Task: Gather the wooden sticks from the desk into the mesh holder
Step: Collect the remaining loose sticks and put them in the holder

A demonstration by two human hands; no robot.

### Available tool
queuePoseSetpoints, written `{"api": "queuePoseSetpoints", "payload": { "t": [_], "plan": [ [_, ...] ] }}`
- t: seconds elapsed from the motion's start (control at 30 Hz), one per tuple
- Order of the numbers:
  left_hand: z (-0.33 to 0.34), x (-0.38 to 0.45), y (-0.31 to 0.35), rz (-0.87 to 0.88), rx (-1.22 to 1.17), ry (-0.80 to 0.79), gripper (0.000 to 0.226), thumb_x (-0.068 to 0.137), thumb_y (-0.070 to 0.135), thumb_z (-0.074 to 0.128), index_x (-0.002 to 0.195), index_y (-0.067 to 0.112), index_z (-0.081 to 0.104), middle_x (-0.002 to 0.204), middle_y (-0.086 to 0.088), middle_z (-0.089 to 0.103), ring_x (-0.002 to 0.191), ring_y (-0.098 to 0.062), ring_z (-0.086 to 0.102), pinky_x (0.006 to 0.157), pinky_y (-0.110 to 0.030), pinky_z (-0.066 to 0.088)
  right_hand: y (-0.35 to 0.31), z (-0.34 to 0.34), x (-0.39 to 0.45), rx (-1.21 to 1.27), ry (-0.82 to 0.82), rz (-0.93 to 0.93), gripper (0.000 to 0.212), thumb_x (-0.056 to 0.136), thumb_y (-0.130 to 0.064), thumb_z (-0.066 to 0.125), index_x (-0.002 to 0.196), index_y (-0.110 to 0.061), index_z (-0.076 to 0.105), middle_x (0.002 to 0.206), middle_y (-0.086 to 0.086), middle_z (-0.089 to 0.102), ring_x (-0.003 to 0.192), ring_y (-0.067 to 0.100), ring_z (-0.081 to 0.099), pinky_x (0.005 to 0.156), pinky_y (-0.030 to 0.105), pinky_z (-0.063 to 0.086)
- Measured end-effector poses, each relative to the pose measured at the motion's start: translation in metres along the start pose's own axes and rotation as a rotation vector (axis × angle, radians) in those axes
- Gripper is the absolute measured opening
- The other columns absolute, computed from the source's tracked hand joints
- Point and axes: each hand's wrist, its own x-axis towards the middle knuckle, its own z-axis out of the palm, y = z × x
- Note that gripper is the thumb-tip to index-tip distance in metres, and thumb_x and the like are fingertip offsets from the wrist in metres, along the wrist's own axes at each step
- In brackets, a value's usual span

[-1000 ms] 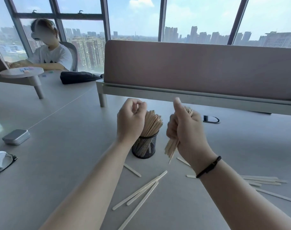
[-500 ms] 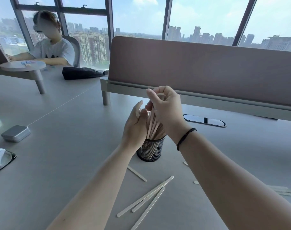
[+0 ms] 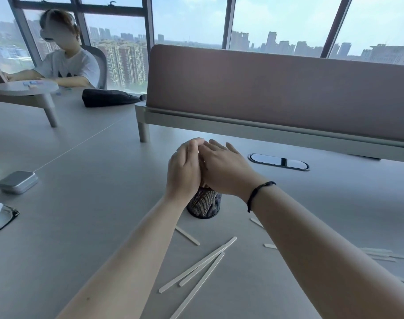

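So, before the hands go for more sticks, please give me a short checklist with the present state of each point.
1. Mesh holder stands upright on the desk: ok.
2. Sticks inside the holder settled below both hands: cannot tell, hands hide the tops.
3. Left hand free of sticks: cannot tell.
4. Right hand free, fingers straight: ok.
5. All loose sticks gathered: not ok, several lie on the desk.
6. Path to the nearest stick free: ok.
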Motion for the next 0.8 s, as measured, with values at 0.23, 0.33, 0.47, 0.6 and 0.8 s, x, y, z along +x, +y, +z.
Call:
{"api": "queuePoseSetpoints", "payload": {
  "t": [0.23, 0.33, 0.47, 0.6, 0.8],
  "plan": [
    [-0.001, 0.001, -0.008, 0.022, 0.152, -0.008, 0.042, 0.109, 0.032, 0.032, 0.134, 0.015, 0.061, 0.136, 0.001, 0.062, 0.127, -0.012, 0.054, 0.111, -0.033, 0.039, 0.009, -0.012, -0.008, 0.396, 0.077, 0.088, 0.048, 0.105, -0.031, 0.039, 0.151, -0.019, 0.036, 0.163, 0.002, 0.028, 0.151, 0.017, 0.02, 0.12, 0.035, 0.018],
    [-0.007, -0.002, -0.007, 0.135, 0.186, 0.047, 0.045, 0.108, 0.035, 0.031, 0.141, 0.015, 0.054, 0.144, 0.002, 0.055, 0.136, -0.01, 0.045, 0.114, -0.022, 0.031, 0.018, -0.015, -0.026, 0.715, 0.284, 0.213, 0.042, 0.105, -0.03, 0.044, 0.145, -0.021, 0.047, 0.151, -0.005, 0.047, 0.139, 0.011, 0.041, 0.11, 0.023, 0.029],
    [-0.015, -0.021, 0.016, 0.627, 0.353, 0.174, 0.031, 0.102, 0.021, 0.046, 0.115, 0.002, 0.068, 0.123, -0.012, 0.065, 0.119, -0.025, 0.059, 0.104, -0.036, 0.043, 0.041, 0.006, -0.06, 0.712, 0.23, 0.281, 0.04, 0.103, -0.031, 0.046, 0.143, -0.027, 0.05, 0.148, -0.008, 0.05, 0.136, 0.01, 0.043, 0.107, 0.023, 0.032],
    [-0.011, -0.061, 0.028, 0.876, 0.394, -0.143, 0.033, 0.1, 0.02, 0.051, 0.076, 0.005, 0.069, 0.069, -0.002, 0.065, 0.064, -0.023, 0.06, 0.06, -0.039, 0.05, 0.064, 0.028, -0.096, 0.48, 0.114, 0.276, 0.035, 0.099, -0.036, 0.055, 0.133, -0.029, 0.059, 0.142, -0.01, 0.056, 0.129, 0.013, 0.052, 0.098, 0.024, 0.039],
    [0.0, -0.07, 0.019, 0.646, 0.291, -0.234, 0.052, 0.103, 0.038, 0.047, 0.063, 0.009, 0.064, 0.051, -0.001, 0.057, 0.049, -0.02, 0.057, 0.05, -0.038, 0.044, 0.015, 0.052, -0.141, 0.321, -0.054, -0.15, 0.045, 0.09, -0.058, 0.052, 0.127, -0.035, 0.062, 0.125, -0.011, 0.064, 0.117, 0.014, 0.055, 0.098, 0.034, 0.044]
  ]
}}
